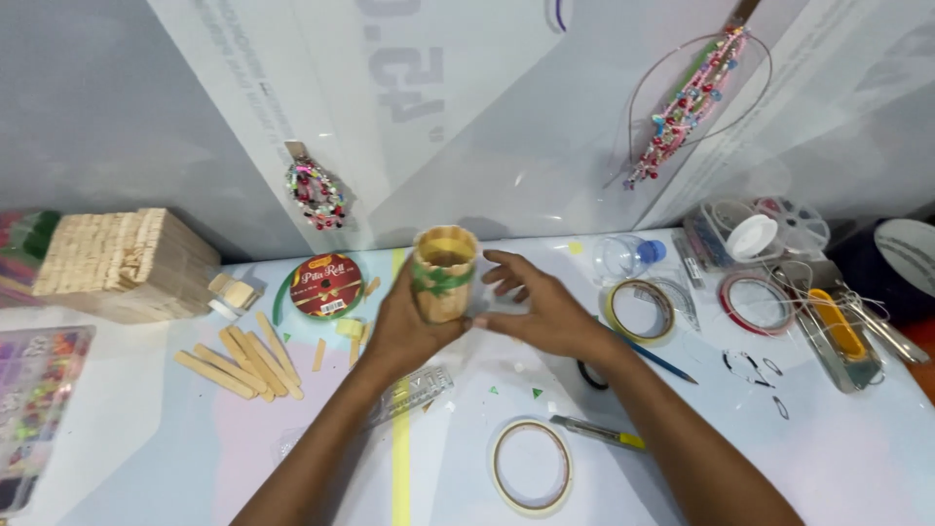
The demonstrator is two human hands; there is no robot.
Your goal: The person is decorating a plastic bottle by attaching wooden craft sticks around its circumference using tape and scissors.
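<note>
- A small cup (pixel 445 274) built of upright wooden sticks, with a green ribbon tied round its middle, stands just above the centre of the frame, its open mouth up; whether its base rests on the bench (pixel 146 438) or is lifted just off it cannot be told.
- The left hand (pixel 407 326) is wrapped round the cup's left side and lower part, fingers closed on it, which looks like the hold that keeps it steady and upright.
- The right hand (pixel 534 310) sits just right of the cup with fingers spread and loosely open, their tips at or just beside the ribbon; it grips nothing, seemingly free to tend the band.
- Just left of the cup lies a red ribbon roll (pixel 327 285) with a green strip curving beside it, near enough to feed from.
- Further left, loose wooden sticks (pixel 243 360) lie scattered within reach, and a big stacked block of sticks (pixel 122 263) sits at the left edge.
- Below the hands lie a tape ring (pixel 531 466) and a craft knife (pixel 597 432) with a yellow end.
- To the right lie another tape roll (pixel 640 310), a blue pencil (pixel 660 361) and a clear bottle (pixel 628 255) on its side.
- At the far right are thin red tape (pixel 755 302) and a tray of tools (pixel 838 336).
- A box of beads (pixel 34 409) is at the lower left; beaded hoops (pixel 687 102) hang on the wall above.
</note>
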